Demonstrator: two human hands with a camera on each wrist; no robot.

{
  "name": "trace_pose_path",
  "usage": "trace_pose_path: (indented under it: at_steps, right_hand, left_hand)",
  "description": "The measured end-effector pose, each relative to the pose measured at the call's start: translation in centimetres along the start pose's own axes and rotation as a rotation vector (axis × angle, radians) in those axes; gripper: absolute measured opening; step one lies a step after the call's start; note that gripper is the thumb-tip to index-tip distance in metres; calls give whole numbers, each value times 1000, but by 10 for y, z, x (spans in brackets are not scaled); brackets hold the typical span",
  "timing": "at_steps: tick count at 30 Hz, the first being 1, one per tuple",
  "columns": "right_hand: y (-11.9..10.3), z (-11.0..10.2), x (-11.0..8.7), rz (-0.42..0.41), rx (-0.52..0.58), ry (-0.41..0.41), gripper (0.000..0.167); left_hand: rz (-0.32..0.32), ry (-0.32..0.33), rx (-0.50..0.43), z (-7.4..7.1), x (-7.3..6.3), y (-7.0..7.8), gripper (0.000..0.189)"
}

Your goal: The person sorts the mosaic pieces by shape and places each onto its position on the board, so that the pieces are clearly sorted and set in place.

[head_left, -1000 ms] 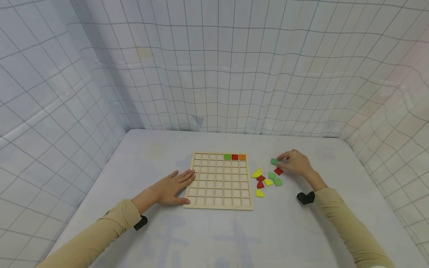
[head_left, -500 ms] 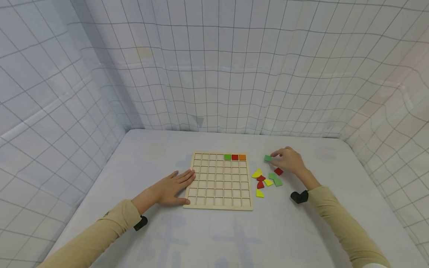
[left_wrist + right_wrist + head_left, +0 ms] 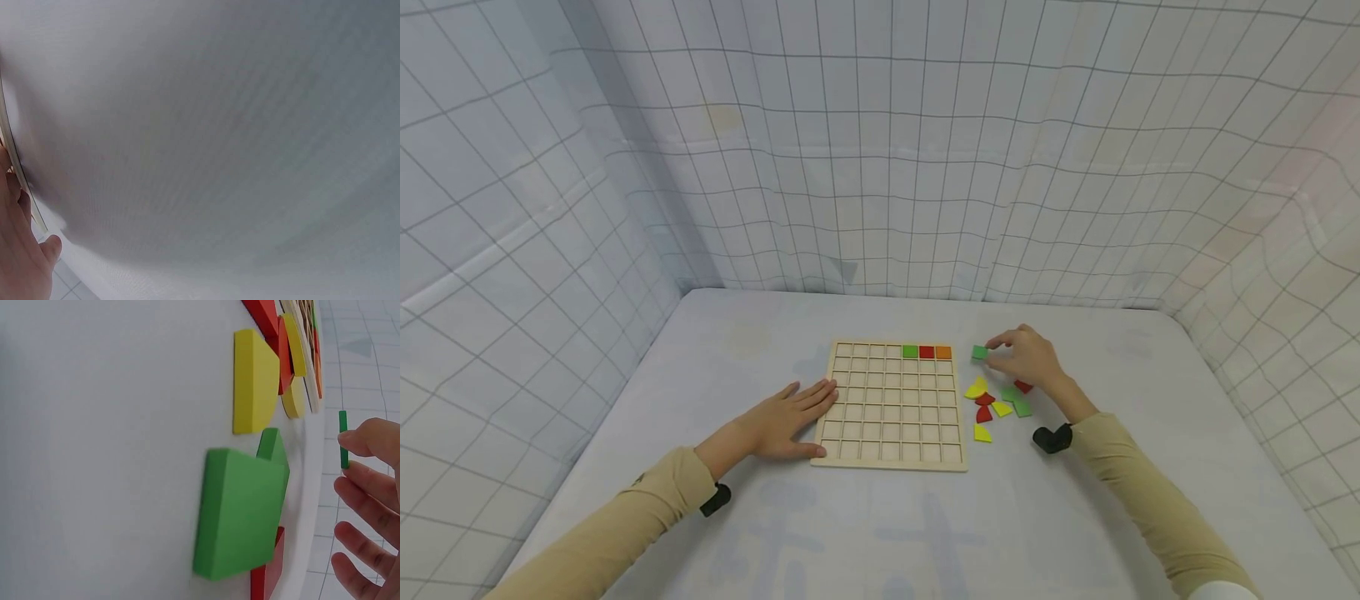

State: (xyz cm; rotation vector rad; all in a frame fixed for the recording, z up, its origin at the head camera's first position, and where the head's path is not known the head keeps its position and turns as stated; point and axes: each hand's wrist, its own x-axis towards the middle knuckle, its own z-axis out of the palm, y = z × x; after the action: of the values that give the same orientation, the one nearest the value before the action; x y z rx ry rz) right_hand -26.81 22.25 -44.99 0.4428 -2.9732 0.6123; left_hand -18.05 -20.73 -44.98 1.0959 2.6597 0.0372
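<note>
My right hand [image 3: 1024, 358] pinches a green square tile [image 3: 980, 353] between thumb and fingers, just right of the board's far right corner. In the right wrist view the same green tile [image 3: 343, 440] shows edge-on at the fingertips. The wooden grid board [image 3: 880, 406] lies flat, with a green tile [image 3: 910, 352], a red tile [image 3: 927, 352] and an orange tile [image 3: 943, 352] in the right end of its far row. My left hand [image 3: 781, 423] rests with straight fingers on the board's left edge; the left wrist view catches only part of that hand [image 3: 24, 240].
Loose pieces lie right of the board: yellow rounded pieces [image 3: 982, 433], red rounded pieces [image 3: 983, 414], green pieces [image 3: 1022, 407] and a red piece [image 3: 1024, 387] partly behind the right hand. A gridded white curtain [image 3: 880, 167] stands behind the white table [image 3: 745, 333].
My right hand has moved left toward the board, bringing the green tile from beyond the loose pieces to near the board's far right corner. The left hand stays in place.
</note>
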Motion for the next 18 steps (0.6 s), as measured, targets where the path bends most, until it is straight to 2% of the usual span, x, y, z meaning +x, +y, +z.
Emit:
trace_pose_path:
  at_steps: [18]
  right_hand:
    - [-36, 15, 16, -104, 53, 9, 26]
  left_hand:
    - [3, 5, -2, -1, -1, 1, 89]
